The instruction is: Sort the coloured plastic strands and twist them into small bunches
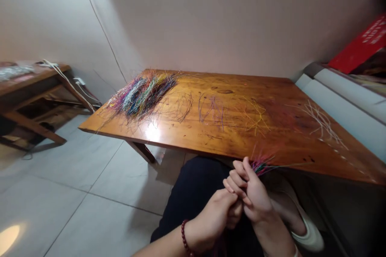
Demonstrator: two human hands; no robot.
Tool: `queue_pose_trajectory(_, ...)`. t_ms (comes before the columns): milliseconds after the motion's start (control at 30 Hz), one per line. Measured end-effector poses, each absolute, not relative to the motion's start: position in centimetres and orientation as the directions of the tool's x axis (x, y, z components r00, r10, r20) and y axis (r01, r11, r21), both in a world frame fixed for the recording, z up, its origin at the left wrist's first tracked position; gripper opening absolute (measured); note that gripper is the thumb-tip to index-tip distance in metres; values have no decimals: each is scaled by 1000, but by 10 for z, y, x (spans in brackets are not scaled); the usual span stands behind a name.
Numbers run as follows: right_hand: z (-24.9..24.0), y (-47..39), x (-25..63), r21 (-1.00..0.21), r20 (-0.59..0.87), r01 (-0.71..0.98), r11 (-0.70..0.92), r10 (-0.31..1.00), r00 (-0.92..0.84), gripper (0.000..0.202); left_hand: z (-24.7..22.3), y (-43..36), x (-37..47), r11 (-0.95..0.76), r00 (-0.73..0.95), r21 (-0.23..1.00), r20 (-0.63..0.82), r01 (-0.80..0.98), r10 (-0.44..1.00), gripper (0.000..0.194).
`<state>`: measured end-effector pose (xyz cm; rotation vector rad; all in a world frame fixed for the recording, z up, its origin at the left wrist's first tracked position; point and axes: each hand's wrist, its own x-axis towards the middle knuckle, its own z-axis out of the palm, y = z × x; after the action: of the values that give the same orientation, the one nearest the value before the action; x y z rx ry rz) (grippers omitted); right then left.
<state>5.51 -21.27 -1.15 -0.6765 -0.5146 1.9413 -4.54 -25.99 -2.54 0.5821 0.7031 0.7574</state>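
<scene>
Pink, purple and green strands make up a thin bundle (261, 165) at the near edge of the wooden table (193, 138), right of that edge's middle. Its loose tips fan out from the fist toward the tabletop, and a few longer strands reach rightward along the edge. The long axis slants from the person's lap, below the table, up and to the right; the middle is hidden by the fingers.

Both hands are together, one against the other, just off the table's near edge. The right hand (251, 188) is the upper one, its fingers curled tight round the bundle just under the tips, thumb up alongside. The left hand (221, 213), with a dark red beaded bracelet (183, 233) at its wrist, is closed below it; faint purple strands show beneath this fist, on the same slanting line.

On the table's left end lies a thick multicoloured heap (141, 94), itself slanting up to the right. Yellow strands (256, 114) lie loosely across its middle, and white strands (324, 120) near its right side.
</scene>
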Motion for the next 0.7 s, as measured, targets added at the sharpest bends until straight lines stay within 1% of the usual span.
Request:
queue_pose_trajectory(100, -14, -225, 89, -630, -282, -681, -373, 927, -247, 51, -34, -276, -34, 613, 573, 698, -348, -370, 742, 34)
queue_pose_trajectory(200, -7, -237, 120, -644, -259, -720, -260, 959, -115, 51, -39, -289, -25, 604, 620, 760, -359, -240, 698, 41)
queue_pose_trajectory(300, 4, -253, 140, -624, -242, -761, -175, 970, -25, 50, -38, -301, -20, 587, 694, 799, -348, -132, 630, 46)
queue_pose_trajectory(333, 7, -259, 142, -617, -235, -772, -154, 972, -6, 50, -37, -304, -19, 582, 702, 805, -349, -116, 621, 47)
queue_pose_trajectory(400, 10, -271, 141, -601, -222, -791, -116, 975, 25, 48, -34, -311, -16, 542, 677, 835, -343, -99, 651, 50)
queue_pose_trajectory(467, 9, -282, 134, -580, -225, -807, -113, 974, 25, 48, -30, -318, -13, 442, 633, 895, -306, -64, 711, 52)
queue_pose_trajectory(567, 5, -297, 127, -544, -283, -813, -209, 958, -57, 50, -24, -326, -8, 288, 620, 958, -231, 9, 750, 53)
queue_pose_trajectory(633, 6, -304, 129, -527, -318, -812, -250, 944, -84, 51, -22, -332, -5, 243, 619, 969, -216, 42, 755, 51)
queue_pose_trajectory(700, 11, -309, 139, -527, -328, -822, -216, 944, -37, 51, -21, -338, -4, 238, 624, 969, -228, 69, 747, 48)
